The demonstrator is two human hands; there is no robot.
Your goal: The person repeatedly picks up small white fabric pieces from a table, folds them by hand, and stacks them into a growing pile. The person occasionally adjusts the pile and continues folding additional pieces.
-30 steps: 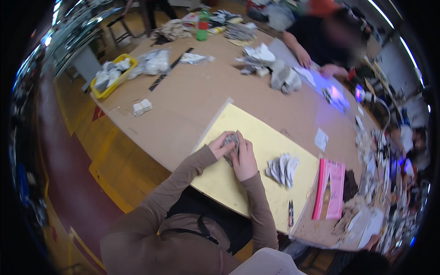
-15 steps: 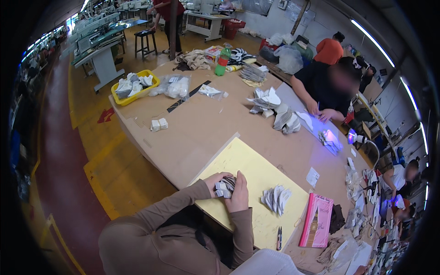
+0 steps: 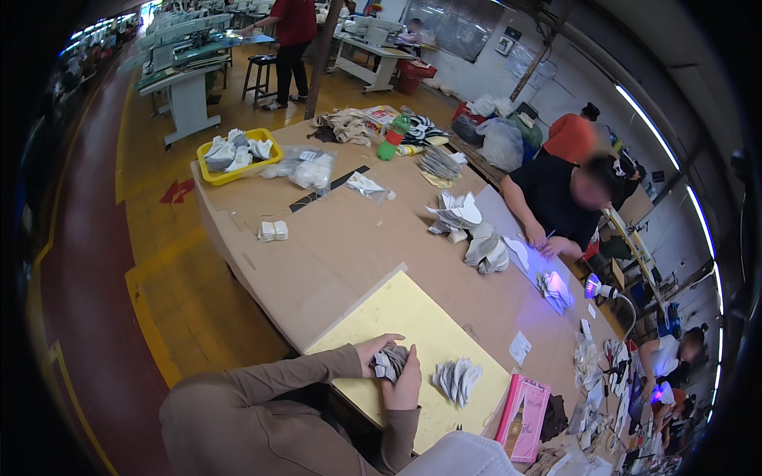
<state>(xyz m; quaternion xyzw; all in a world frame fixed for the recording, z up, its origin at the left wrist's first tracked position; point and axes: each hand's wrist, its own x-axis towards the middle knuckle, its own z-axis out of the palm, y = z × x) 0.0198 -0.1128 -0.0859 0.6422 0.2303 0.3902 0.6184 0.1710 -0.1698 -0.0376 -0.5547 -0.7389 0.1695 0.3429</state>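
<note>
1. Ochre-yellow workshop floor (image 3: 198,293), crossed by a dark red lane (image 3: 87,262), is seen at left, with a wide brown-topped table (image 3: 333,246) alongside.
2. At the table's near edge, a flat, pale-yellow rectangular board (image 3: 405,317) is laid out, and over it the handling is done.
3. Between two hands, a compact bundle of layered grey and white pieces (image 3: 389,363) is held above the board's near part; its material cannot be told for certain.
4. By the left hand (image 3: 369,353) it is gripped from the left, fingers curled around it; by the right hand (image 3: 405,385) it is clasped from the right, fingers pressed along its side.
5. Just right of that grip, a fanned stack of wavy, pale-grey pieces (image 3: 457,381) is spread on the board.
6. Farther right, a flat pink box (image 3: 524,416) is set by the board's edge.
7. Across the table, purple light is cast by a small lamp (image 3: 599,287), near a co-worker in a dark top (image 3: 548,194).
</note>
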